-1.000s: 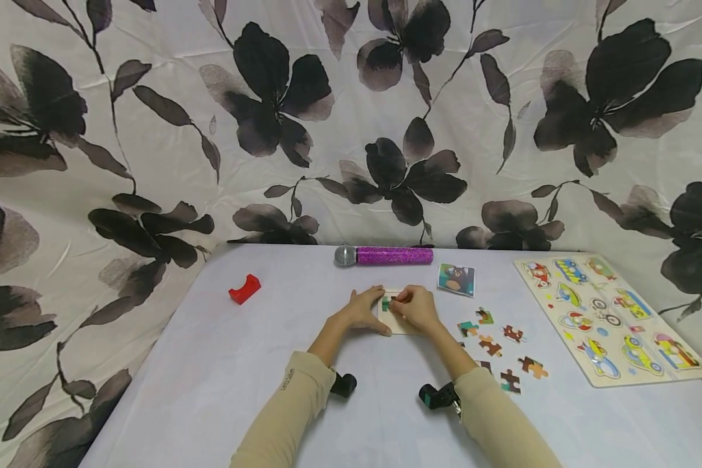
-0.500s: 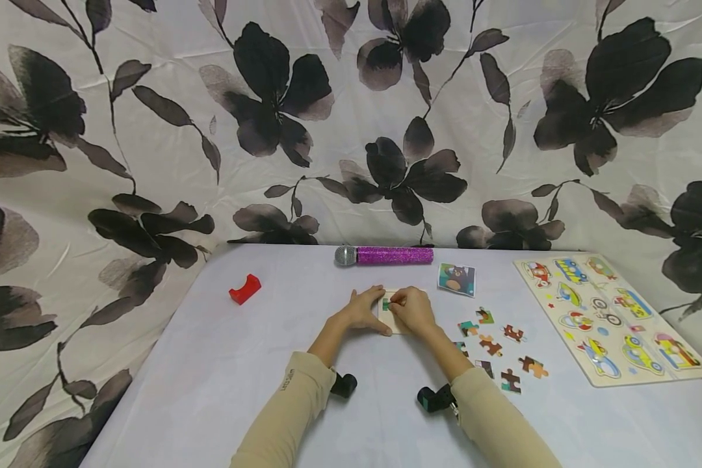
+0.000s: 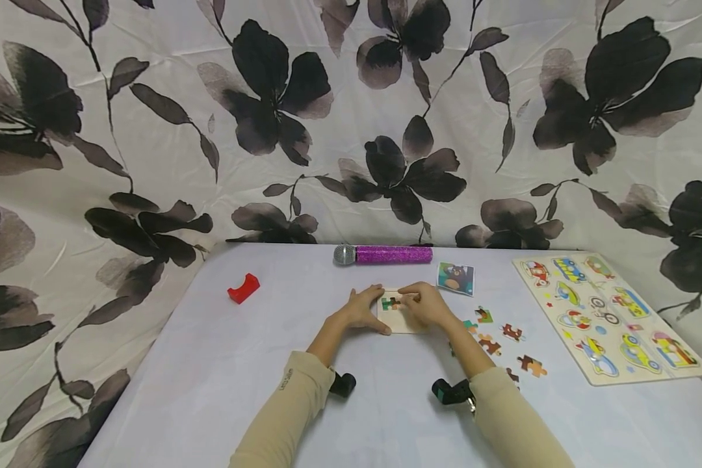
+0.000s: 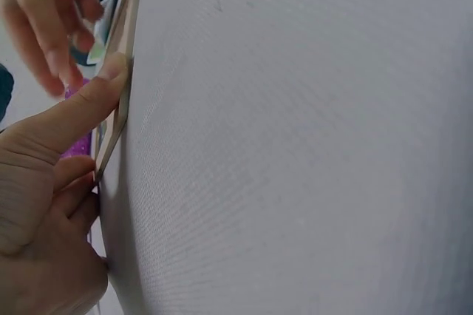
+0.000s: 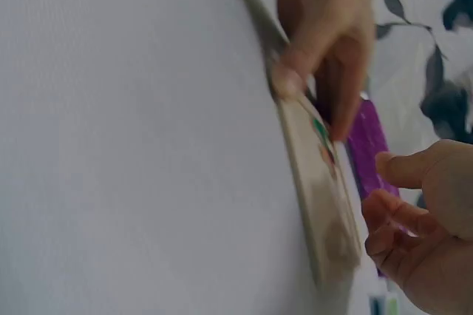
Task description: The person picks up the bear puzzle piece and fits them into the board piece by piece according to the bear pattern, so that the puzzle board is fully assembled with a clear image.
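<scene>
A small wooden puzzle tray (image 3: pixel 399 322) lies flat in the middle of the table, with joined green and brown jigsaw pieces (image 3: pixel 390 303) at its upper left. My left hand (image 3: pixel 363 309) grips the tray's left end, thumb on the near edge and fingers at the far side. Over the tray's right part is my right hand (image 3: pixel 427 305). In the right wrist view that hand (image 5: pixel 432 219) hovers with thumb and fingers apart, nothing seen between them. Loose jigsaw pieces (image 3: pixel 511 332) are scattered to the right, some hidden by my right forearm.
Behind the tray lies a purple glitter microphone (image 3: pixel 386 255). A bear picture card (image 3: pixel 455 279) is right of it. At far right rests a vehicle puzzle board (image 3: pixel 611 318); a red curved block (image 3: pixel 244 288) lies at left. A floral cloth hangs behind the table.
My right hand has let go of a brown piece, now beside the green one in the tray, and has shifted right with its fingers loosened. The left hand keeps its place on the tray.
</scene>
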The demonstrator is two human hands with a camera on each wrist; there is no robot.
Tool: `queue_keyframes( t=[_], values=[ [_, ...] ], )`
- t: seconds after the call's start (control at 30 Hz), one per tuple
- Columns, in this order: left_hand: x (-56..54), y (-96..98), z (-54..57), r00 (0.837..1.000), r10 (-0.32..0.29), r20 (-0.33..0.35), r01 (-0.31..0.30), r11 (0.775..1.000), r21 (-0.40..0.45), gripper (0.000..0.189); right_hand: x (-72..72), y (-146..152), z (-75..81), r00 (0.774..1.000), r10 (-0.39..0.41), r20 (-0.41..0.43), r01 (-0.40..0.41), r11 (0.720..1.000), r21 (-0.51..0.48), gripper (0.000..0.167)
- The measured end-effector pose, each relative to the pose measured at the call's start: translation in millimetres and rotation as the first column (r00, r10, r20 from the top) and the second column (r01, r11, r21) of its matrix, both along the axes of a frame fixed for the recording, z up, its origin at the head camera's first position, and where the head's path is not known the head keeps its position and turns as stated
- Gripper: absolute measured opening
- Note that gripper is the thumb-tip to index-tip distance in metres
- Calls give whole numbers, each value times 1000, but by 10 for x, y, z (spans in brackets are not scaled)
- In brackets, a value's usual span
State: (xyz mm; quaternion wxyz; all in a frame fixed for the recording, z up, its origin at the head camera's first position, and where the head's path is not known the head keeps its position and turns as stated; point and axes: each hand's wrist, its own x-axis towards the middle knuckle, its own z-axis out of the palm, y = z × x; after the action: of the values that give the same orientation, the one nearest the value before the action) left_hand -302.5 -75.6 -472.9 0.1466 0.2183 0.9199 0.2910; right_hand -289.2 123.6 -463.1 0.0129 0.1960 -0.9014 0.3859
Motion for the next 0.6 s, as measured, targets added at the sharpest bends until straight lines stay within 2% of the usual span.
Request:
queue_keyframes(
  t=[0.17, 0.23, 0.33, 0.47, 0.6],
  values=[
    [13, 1, 9, 1000, -4, -6, 4, 1000, -2, 98, 45, 500, 46, 992, -129, -16, 129, 992, 1, 28],
    [21, -3, 14, 1000, -5, -11, 4, 1000, -2, 97, 89, 723, 66, 983, -182, -19, 182, 983, 21, 29],
    [28, -7, 21, 1000, -3, -13, 3, 1000, -6, 98, 157, 1026, 86, 975, -222, -16, 222, 972, 75, 30],
    [33, -2, 30, 1000, 0, -7, 0, 1000, -1, 98, 229, 1309, 89, 976, -213, 42, 204, 965, 165, 35],
    [35, -1, 30, 1000, 2, -7, -2, 1000, 6, 97, 257, 1435, 49, 986, -141, 91, 114, 961, 254, 44]
  ],
)
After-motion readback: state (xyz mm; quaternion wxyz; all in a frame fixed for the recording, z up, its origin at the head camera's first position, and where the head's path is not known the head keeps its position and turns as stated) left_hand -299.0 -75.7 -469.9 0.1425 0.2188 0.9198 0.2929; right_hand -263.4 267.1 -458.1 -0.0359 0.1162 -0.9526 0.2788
